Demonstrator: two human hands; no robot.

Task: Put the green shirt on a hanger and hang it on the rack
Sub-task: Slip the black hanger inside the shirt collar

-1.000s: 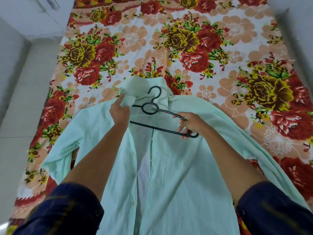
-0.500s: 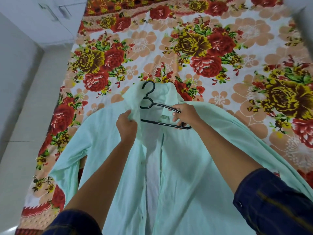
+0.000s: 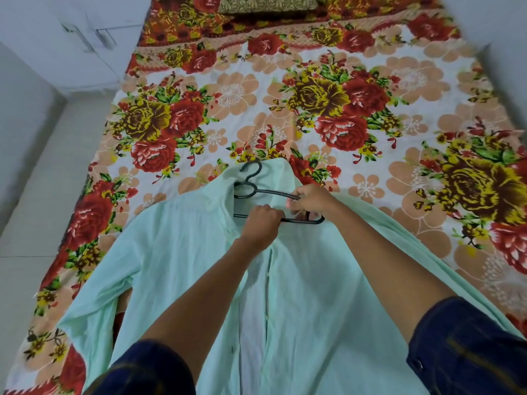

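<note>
The pale green shirt [image 3: 182,252] lies spread open on the bed, collar towards the far side. A black hanger [image 3: 248,186] rests at the collar, its hook pointing away from me. The hanger's left end is tucked under the shirt's left shoulder; its right end [image 3: 318,220] shows bare. My left hand [image 3: 261,223] grips the hanger's lower bar near the middle. My right hand [image 3: 309,199] holds the hanger's right arm, fingers curled round it. No rack is in view.
A floral bedsheet [image 3: 356,109] in red, yellow and peach covers the bed. A patterned pillow [image 3: 268,4] lies at the head. Pale floor tiles [image 3: 37,195] run along the left side, with a white cupboard [image 3: 85,38] beyond.
My left hand let go of the shirt's left collar and moved right onto the hanger's lower bar. The shirt's left shoulder now covers the hanger's left end. My right hand stayed on the hanger.
</note>
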